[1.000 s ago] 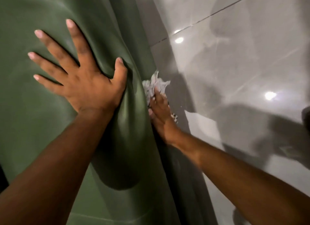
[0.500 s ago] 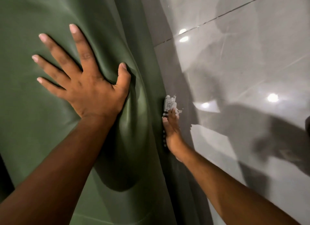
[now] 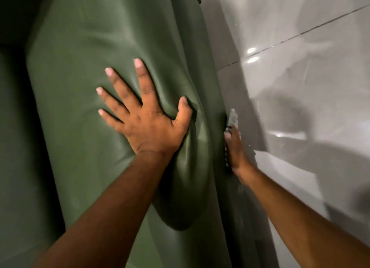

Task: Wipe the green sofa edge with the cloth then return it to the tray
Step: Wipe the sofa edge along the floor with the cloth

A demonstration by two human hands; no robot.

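The green sofa [image 3: 96, 67] fills the left and middle of the head view, its smooth padded surface dented under my left hand [image 3: 148, 123], which lies flat with fingers spread and holds nothing. My right hand [image 3: 235, 151] is pressed against the sofa's outer side edge, low beside the floor, with a pale patterned cloth [image 3: 232, 118] under its fingers. Only a small crumpled tip of the cloth shows above the fingertips; the rest is hidden between hand and sofa. No tray is in view.
A glossy grey tiled floor [image 3: 300, 87] runs along the right of the sofa, with light reflections and dark shadows on it. A grout line crosses it at the upper right.
My right hand has slid the cloth down the sofa's side edge, away from the top, so less cloth shows. My left hand stays pressed on the cushion.
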